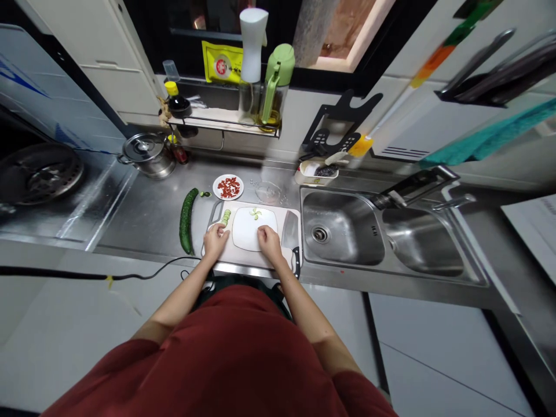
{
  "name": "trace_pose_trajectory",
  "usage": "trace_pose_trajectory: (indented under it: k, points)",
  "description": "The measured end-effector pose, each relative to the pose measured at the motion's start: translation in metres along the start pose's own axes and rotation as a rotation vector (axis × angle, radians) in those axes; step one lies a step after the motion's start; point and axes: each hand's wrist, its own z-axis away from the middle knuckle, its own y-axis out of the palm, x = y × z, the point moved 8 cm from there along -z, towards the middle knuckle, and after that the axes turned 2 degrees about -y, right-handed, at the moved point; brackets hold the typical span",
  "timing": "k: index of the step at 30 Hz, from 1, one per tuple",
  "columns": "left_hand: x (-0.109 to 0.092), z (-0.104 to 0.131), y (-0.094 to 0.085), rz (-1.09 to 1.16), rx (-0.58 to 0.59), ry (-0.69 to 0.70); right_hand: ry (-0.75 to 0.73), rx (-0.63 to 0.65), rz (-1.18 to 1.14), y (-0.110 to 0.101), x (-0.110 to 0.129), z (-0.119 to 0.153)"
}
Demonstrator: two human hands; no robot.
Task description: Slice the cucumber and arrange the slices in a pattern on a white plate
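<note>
Beyond the left hand (215, 242), a stretch of steel table (139, 202) runs towards the hob (41, 174); its front edge passes just below both hands, and to the right of the right hand (270, 243) the sink (345, 255) borders the cutting board (243, 259).

The table is brushed metal against a tiled wall. A lidded pot (152, 159) stands ahead and to the left of the hands, a rack (217, 120) of bottles hangs ahead, and a tap (417, 188) rises far to their right.

Left of the left hand, a whole cucumber (186, 220) lies lengthwise. Just ahead of that hand, slices (226, 217) overlap on the board; its fingers are bent, their hold unclear. Between the hands sits a white plate (243, 234), a few pale pieces (255, 214) fanned at its far side. The right hand is curled over the plate's right part, and I cannot tell whether it pinches anything. Just right of it lies a knife (290, 229).
</note>
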Motion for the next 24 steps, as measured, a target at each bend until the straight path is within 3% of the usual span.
trace_pose_trajectory:
  k: [6,24]
  points:
    - [0.011,-0.012,-0.016,-0.164,-0.036,-0.111,0.014,0.005,0.003,0.0,-0.003,0.004]
    - [0.008,-0.02,-0.007,-0.216,-0.036,-0.125,-0.003,-0.03,-0.013,-0.003,-0.002,0.007]
